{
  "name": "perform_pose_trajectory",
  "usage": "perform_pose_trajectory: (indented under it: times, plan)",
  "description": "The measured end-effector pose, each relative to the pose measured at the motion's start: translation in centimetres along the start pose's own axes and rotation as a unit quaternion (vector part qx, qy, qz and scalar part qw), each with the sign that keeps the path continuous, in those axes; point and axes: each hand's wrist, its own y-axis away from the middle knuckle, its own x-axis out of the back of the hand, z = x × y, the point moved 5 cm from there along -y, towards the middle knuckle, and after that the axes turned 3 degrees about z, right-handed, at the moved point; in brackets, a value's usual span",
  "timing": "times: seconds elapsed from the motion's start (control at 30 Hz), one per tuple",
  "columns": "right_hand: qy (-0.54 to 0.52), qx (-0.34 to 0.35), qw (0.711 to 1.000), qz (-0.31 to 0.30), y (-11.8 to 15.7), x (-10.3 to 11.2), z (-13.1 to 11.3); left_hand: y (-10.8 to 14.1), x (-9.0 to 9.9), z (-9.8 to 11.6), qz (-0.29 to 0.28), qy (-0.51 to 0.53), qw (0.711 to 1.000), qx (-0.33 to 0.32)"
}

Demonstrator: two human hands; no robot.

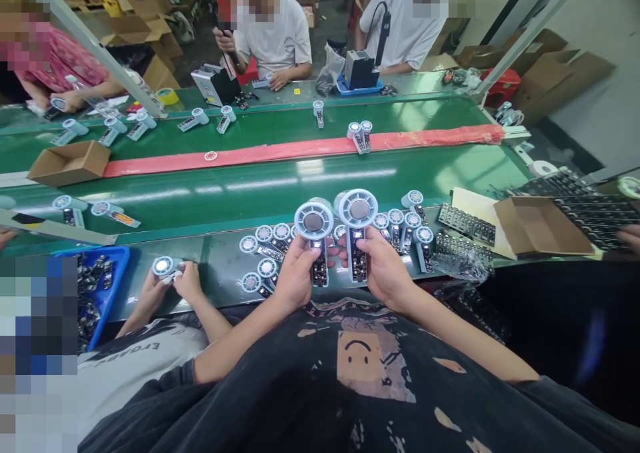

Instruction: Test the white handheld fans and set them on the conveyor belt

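Note:
In my left hand is a light-blue handheld fan, its round grille up and the circuit board in its handle exposed. A second handheld fan of the same kind is gripped by my right hand, also with its board showing. The two fans are held upright side by side, close together above the bench edge. Behind and beside them, several more open-handled fans lie on the bench, including a group at the left and one at the right.
A green conveyor belt crosses ahead, divided by a red strip. Circuit board panels and a cardboard tray sit at right. A co-worker's hands hold a fan at left, near a blue bin. Other people work opposite.

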Motion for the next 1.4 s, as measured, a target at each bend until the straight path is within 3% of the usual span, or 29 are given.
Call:
perform_pose_trajectory:
  times: [0.33,0.57,0.9,1.4]
  plan:
    - [-0.025,-0.029,0.999,-0.006,-0.1,-0.2,0.3,-0.3,0.2,0.2,0.001,-0.026,0.999,-0.027]
    - [-0.023,-0.009,1.000,0.014,-0.2,-0.5,0.3,-0.2,0.3,0.2,-0.010,-0.015,1.000,-0.019]
    - [-0.012,0.007,0.999,-0.047,-0.1,-0.8,0.4,-0.2,0.4,0.1,-0.036,0.008,0.999,-0.032]
    - [-0.001,0.013,0.999,-0.051,1.3,-0.4,0.4,0.7,0.4,-0.6,-0.036,-0.017,0.998,-0.057]
